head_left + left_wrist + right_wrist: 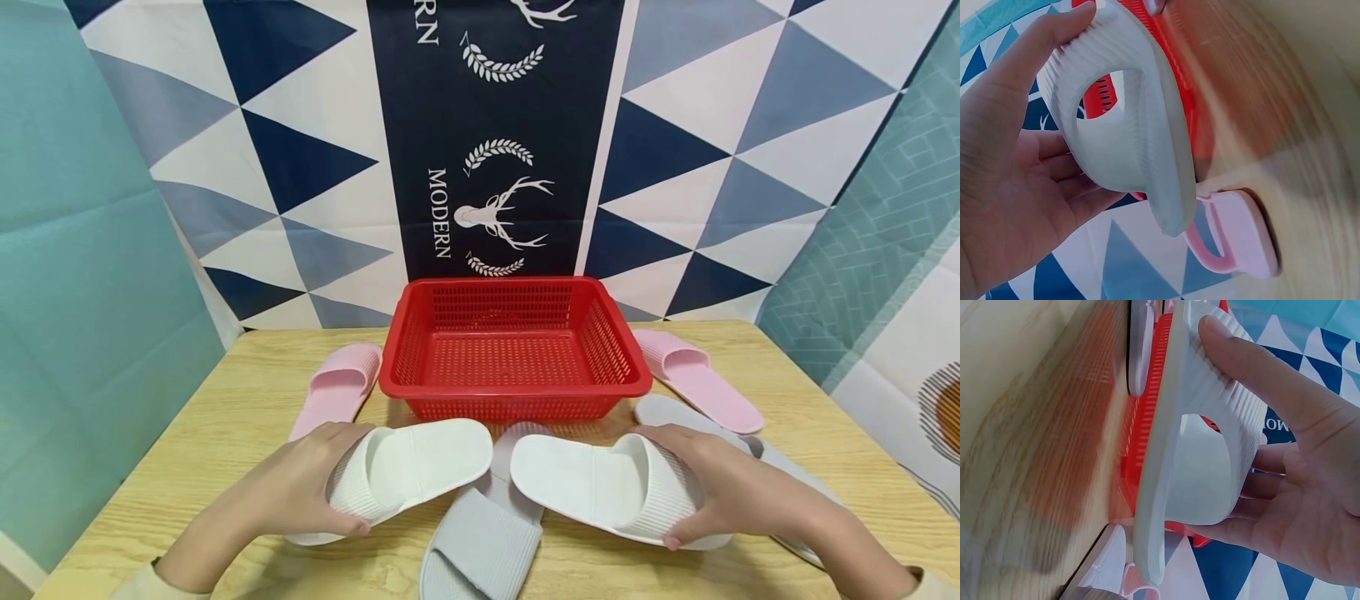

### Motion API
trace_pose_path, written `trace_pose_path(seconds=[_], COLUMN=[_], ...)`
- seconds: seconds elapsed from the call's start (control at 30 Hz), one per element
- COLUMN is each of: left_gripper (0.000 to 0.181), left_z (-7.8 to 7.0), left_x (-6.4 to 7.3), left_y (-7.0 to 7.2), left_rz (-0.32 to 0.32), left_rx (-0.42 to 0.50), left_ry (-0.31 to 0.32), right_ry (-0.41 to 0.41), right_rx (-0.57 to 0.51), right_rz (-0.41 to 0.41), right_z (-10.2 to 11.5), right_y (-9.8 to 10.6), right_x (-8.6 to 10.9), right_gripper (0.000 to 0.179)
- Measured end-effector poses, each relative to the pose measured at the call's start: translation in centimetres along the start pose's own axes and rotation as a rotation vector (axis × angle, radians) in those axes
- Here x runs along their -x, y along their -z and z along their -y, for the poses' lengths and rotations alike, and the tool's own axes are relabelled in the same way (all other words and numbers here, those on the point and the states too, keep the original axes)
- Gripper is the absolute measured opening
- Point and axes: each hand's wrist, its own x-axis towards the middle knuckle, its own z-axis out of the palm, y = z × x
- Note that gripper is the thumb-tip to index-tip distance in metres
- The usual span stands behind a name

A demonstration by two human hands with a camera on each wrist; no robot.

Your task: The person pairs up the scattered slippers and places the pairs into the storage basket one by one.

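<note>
In the head view my left hand (311,479) grips a white slide slipper (431,462) across its ribbed strap, with the heel end pointing right. My right hand (723,483) holds another white slipper (558,475) the same way, its heel end pointing left. Both slippers are raised off the wooden table, their heel ends close together but apart. The left wrist view shows the thumb on one side of the strap (1079,75) and the fingers on the other. In the right wrist view the thumb presses on the ribbed strap (1235,381).
A red basket (517,390) stands at the back of the table (202,433). Grey slippers (480,542) lie in front of it and at the right (795,471). Pink slippers lie left (337,387) and right (705,383) of the basket. A patterned cloth (315,167) hangs behind.
</note>
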Motion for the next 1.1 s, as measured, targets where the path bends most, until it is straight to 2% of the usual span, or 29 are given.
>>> trace_pose_path(seconds=[0.37, 0.6, 0.8, 1.1], left_gripper=[0.088, 0.087, 0.088, 0.089], left_z=[-0.8, -1.1, -1.4, -1.4], left_x=[-1.1, -1.3, -1.4, -1.5], left_y=[0.9, 1.1, 1.1, 1.4], left_rz=[0.048, 0.042, 0.052, 0.052], left_rx=[0.02, 0.015, 0.021, 0.019], left_ry=[0.026, 0.0, 0.016, -0.005], right_ry=[0.016, 0.024, 0.03, 0.018], right_rx=[0.001, -0.009, 0.0, -0.014], right_rz=[-0.007, -0.007, 0.004, 0.021], right_z=[0.3, 0.2, 0.2, 0.3], right_y=[0.8, 1.1, 1.3, 1.3], right_x=[0.1, 0.1, -0.1, -0.3], right_gripper=[0.101, 0.101, 0.102, 0.102])
